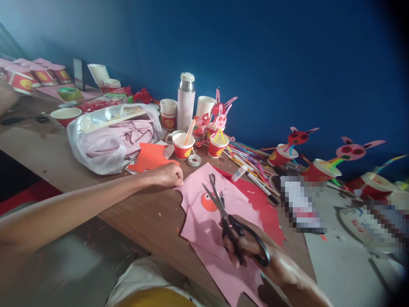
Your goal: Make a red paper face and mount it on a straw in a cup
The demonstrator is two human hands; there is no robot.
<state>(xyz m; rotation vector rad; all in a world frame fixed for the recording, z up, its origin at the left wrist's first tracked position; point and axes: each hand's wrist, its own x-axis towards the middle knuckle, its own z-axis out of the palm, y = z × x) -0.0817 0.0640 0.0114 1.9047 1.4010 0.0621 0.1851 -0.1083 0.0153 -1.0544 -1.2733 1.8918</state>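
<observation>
My right hand (pixel 247 245) grips black-handled scissors (pixel 220 200), their blades slightly apart and pointing away from me over pink paper (pixel 201 226). Several pink sheets overlap, with cut, notched edges. An orange-red paper circle (pixel 208 202) lies on the pink paper, beside the blades. My left hand (pixel 169 174) is closed with its fingers curled, at the far left corner of the pink paper; whatever is in its fingers is hidden. Red paper (pixel 268 213) shows from under the pink sheets on the right. Orange paper (pixel 151 157) lies just beyond my left hand.
Behind are a tape roll (pixel 194 160), red-and-white paper cups (pixel 183 147), a thermos (pixel 185 104) and a plastic bag (pixel 111 140). Pipe cleaners and pens, a glue stick (pixel 239 173) and rabbit-headed cups (pixel 322 168) line the right. Another person's blurred hand (pixel 7 97) is at far left.
</observation>
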